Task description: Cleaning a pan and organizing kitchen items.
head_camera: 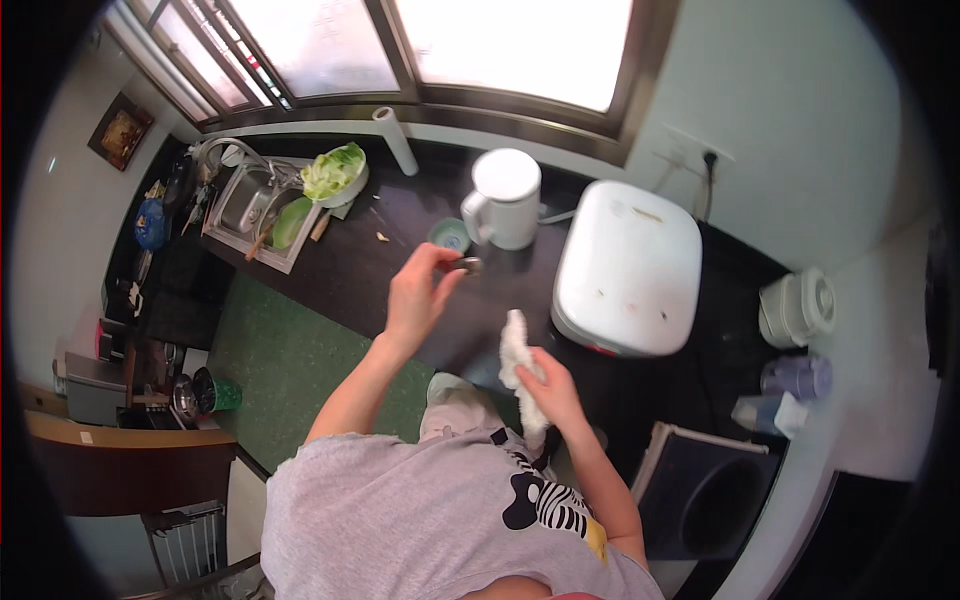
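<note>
My left hand (415, 298) pinches a small, dark, shiny object (471, 265) between thumb and fingertips; its exact kind is too blurred to tell. It is held over the dark countertop (457, 322), in front of a small green bowl (442, 229) and a white jug-shaped kettle (508, 196). In my right hand (553, 386) is a white cloth (514, 349), gripped near its middle. One end of the cloth points up and the other hangs down by the counter's front edge. Right of the cloth sits a large white appliance with a rounded lid (630, 262), likely a rice cooker.
A white bowl (352, 193) of lettuce (330, 174) stands beside the steel sink (246, 201), which holds a green basin (291, 223). A wooden-handled knife (321, 225) lies nearby. An upright white roll (396, 142) stands below the window. Rightward are a pale container (795, 307) and a purple one (796, 376).
</note>
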`<state>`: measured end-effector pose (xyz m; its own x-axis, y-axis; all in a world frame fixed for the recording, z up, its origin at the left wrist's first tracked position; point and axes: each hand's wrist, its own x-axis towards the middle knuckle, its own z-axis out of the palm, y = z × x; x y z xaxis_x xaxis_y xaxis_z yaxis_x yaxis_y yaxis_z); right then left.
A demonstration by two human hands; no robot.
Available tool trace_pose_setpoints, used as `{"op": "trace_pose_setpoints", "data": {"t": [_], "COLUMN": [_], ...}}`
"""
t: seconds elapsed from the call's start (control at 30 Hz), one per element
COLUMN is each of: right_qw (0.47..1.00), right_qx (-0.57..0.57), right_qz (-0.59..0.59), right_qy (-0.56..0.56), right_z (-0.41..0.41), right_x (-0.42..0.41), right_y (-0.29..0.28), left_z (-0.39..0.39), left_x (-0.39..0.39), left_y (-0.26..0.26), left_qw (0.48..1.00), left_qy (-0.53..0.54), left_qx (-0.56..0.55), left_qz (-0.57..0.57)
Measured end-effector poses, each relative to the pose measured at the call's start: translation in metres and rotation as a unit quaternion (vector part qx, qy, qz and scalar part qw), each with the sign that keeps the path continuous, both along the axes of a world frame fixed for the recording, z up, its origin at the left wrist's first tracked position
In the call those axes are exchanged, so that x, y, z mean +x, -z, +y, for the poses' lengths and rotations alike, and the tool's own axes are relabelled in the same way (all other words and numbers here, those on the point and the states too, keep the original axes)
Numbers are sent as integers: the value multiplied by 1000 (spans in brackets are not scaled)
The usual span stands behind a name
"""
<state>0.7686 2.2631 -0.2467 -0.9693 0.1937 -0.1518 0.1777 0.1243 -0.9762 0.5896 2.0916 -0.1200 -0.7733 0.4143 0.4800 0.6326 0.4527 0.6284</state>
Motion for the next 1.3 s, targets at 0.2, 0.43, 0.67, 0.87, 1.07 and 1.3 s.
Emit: {"op": "trace_pose_setpoints", "data": {"t": [0.2, 0.43, 0.67, 0.87, 1.07, 1.3], "right_qw": [967, 785, 502, 439, 466, 466], "right_qx": [171, 539, 762, 783, 746, 784], "right_qz": [78, 239, 402, 395, 442, 388], "right_qy": [-173, -188, -83, -194, -174, -129], "right_z": [-127, -171, -97, -79, -50, 29], "right_x": [-174, -446, -675, -701, -683, -620], "right_y": [27, -86, -225, -251, -239, -236], "left_z": [-147, -255, -322, -354, -318, -295], "left_x": [-134, -258, -329, -363, -394, -391], "left_y": [3, -9, -7, 5, 12, 3], "left_qw": [996, 998, 995, 978, 986, 992], "left_qy": [-89, -56, -91, -176, -144, -113], "left_qx": [22, 3, 38, 71, 76, 41], "left_qz": [0, -33, -31, -87, -41, -21]}}
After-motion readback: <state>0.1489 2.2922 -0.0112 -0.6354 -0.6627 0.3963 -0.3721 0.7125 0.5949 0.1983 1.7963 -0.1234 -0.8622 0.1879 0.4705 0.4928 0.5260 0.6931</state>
